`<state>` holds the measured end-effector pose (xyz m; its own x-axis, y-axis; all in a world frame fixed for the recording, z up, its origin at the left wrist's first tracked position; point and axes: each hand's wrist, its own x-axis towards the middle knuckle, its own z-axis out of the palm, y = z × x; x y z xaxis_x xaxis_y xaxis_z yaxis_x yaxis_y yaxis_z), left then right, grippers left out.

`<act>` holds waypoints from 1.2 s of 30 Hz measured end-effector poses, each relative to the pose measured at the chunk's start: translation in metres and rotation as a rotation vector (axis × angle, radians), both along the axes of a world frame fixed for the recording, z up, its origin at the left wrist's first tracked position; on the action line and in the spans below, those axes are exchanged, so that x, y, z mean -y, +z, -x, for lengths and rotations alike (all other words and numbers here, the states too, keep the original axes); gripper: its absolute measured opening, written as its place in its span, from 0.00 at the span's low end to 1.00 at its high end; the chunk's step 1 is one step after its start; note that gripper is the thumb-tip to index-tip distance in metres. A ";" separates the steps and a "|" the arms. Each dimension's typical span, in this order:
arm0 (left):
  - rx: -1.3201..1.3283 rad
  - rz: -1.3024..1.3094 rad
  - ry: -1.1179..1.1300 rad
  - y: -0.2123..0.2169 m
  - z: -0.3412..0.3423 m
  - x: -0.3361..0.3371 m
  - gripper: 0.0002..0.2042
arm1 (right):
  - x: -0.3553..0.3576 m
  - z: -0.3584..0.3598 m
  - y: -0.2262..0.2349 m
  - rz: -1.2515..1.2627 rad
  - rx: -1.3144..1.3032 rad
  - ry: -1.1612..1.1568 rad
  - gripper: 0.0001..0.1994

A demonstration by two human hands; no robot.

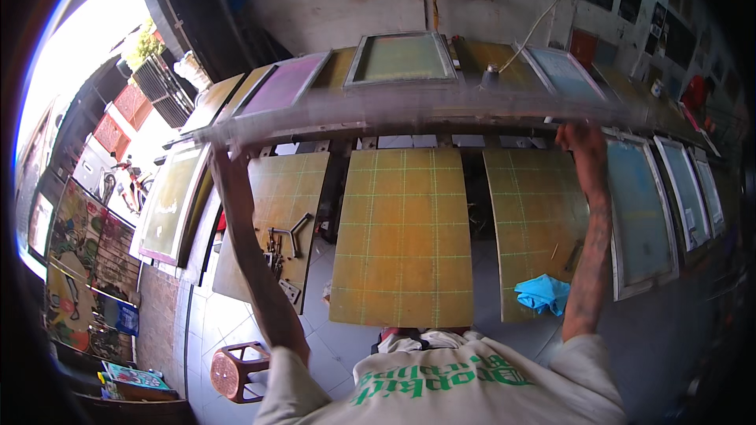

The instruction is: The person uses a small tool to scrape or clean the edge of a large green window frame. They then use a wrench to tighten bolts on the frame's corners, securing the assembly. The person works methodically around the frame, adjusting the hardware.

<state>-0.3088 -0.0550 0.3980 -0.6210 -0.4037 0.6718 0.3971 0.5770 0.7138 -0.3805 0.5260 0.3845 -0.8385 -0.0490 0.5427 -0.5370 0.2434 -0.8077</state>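
A long grey beam-like piece (378,108), blurred, spans the bench from side to side in front of me. My left hand (228,149) is raised at its left end; the fingers are smeared and partly merge with it. My right hand (581,138) is closed at the near edge toward its right end, its grip partly hidden. Below lie yellow-brown boards with green grid lines: a left board (287,181), a middle board (402,244) and a right board (528,220). A blue cloth (543,293) rests on the right board, near my right forearm.
On the left board lie a bent metal handle (298,234) and several small metal parts (274,256). Framed screens stand around, including a green one (405,59), a purple one (283,83) and a pale blue one (642,212). A brown stool (228,374) is at lower left.
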 end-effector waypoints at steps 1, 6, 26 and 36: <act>-0.020 0.020 0.039 0.031 0.022 0.002 0.28 | -0.003 0.011 0.026 0.042 -0.060 -0.067 0.15; -0.149 0.286 -0.025 0.184 0.070 0.091 0.29 | -0.004 0.010 0.146 0.182 -0.215 -0.101 0.14; 0.110 0.089 0.057 0.013 -0.026 0.033 0.21 | 0.036 0.074 -0.016 0.322 0.013 0.016 0.27; 0.767 -0.117 0.006 -0.232 -0.027 0.033 0.20 | 0.067 0.057 -0.163 0.300 0.204 -0.172 0.34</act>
<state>-0.2819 -0.0878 0.1658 -0.8930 -0.4500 0.0077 -0.2355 0.4817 0.8441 -0.4372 0.4587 0.2214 -0.9125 0.2369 0.3334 -0.3306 0.0526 -0.9423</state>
